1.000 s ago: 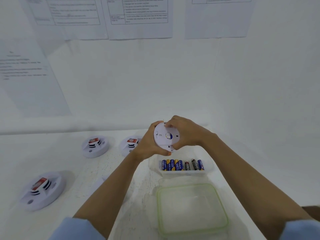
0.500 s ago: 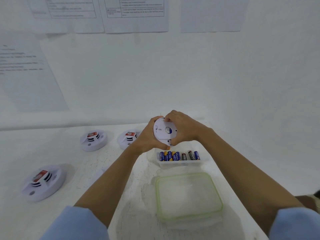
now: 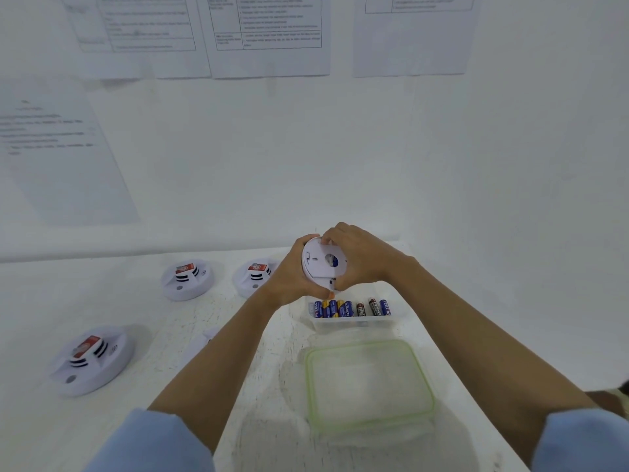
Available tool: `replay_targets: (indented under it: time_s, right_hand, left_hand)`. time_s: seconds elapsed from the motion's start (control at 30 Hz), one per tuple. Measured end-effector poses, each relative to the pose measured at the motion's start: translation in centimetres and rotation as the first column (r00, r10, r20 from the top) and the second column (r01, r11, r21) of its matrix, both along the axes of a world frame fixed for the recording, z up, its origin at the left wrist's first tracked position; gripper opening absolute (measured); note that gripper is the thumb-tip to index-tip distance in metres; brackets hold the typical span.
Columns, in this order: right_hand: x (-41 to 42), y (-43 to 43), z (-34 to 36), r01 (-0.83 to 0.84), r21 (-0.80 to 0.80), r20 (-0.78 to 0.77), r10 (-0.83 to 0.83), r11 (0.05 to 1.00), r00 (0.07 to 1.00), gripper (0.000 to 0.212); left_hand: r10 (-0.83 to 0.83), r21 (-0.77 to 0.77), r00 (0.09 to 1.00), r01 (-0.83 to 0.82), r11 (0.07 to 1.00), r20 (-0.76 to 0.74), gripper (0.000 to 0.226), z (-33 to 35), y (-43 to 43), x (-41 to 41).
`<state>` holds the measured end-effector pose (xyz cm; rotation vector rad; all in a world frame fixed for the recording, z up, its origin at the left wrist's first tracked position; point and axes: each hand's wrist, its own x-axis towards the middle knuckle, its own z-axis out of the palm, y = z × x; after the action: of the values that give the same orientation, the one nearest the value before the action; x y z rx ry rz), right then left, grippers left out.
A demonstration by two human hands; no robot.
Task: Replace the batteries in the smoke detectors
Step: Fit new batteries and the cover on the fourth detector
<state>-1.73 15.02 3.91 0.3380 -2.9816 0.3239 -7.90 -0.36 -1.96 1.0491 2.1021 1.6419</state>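
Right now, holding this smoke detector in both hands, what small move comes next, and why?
Probably pry open the panel at the lower edge of the smoke detector with the right hand while the left hand grips the rim: its back faces you, the right hand touches that panel, and AA batteries wait in the tray below.

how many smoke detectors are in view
4: held detector, gripped by left hand and right hand; back detector and middle detector side by side on the table; near detector far left. None seems hidden.

The blue batteries (image 3: 384,307) carry lettering like "PKCELL", partly legible; print on the wall sheets (image 3: 269,35) is too blurred to read.
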Motion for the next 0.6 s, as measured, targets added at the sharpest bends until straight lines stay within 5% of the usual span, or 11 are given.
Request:
replay_targets:
  time_s: [0.6]
  right_hand:
    - [0.2,0.6,1.0,0.037,-0.206,0.057,-0.026,0.978,0.998,0.069]
  left_hand:
    - [0.037,0.072,0.999,-0.039,0.997,0.033,0.091,1.0,-0.1,1.5]
